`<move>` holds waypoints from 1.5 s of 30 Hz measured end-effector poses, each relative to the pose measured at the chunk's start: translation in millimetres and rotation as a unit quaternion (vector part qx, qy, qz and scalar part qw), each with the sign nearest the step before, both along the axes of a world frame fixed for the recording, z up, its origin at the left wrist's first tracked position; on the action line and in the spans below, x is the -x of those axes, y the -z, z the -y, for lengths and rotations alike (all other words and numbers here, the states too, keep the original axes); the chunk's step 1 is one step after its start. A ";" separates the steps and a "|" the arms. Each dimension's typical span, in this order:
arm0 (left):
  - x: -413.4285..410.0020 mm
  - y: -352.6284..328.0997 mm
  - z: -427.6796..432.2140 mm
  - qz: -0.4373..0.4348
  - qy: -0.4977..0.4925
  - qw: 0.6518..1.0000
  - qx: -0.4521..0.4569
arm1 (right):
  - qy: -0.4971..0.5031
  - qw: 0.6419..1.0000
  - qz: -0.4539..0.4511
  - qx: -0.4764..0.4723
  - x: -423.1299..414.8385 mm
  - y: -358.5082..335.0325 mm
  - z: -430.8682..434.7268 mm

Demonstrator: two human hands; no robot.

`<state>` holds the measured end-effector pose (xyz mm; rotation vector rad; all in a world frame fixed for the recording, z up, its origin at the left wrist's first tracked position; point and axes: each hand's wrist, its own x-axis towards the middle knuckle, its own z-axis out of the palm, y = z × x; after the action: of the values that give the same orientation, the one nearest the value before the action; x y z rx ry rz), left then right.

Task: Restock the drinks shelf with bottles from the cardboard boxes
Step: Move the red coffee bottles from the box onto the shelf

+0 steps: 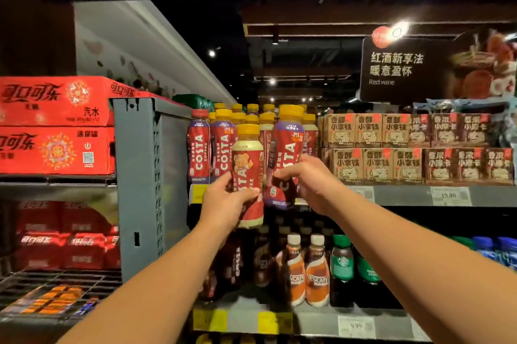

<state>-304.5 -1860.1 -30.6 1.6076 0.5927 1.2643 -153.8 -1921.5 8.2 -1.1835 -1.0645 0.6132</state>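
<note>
My left hand grips a pale Costa coffee bottle with a yellow cap and red label, held upright in front of the upper shelf. My right hand grips a darker Costa bottle with a purple-red label and yellow cap, tilted slightly left. Both bottles hover just before the row of shelved Costa bottles, whose yellow and red caps fill the upper shelf. No cardboard box of bottles is in view.
A grey perforated shelf divider stands left of the Costa row, with red cola cartons beyond it. Brown coffee multipacks sit to the right. The lower shelf holds Nescafe bottles, green-capped bottles and blue-capped bottles.
</note>
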 end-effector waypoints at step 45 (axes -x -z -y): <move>12.9 -26.0 -114.7 0.013 -0.075 0.997 0.000 | 0.065 0.996 0.053 -0.002 -4.4 -21.5 -146.7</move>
<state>-317.4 -1745.4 -4.5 1.5683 0.7077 1.3931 -149.3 -1774.9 29.7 -1.2833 -1.0686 0.4515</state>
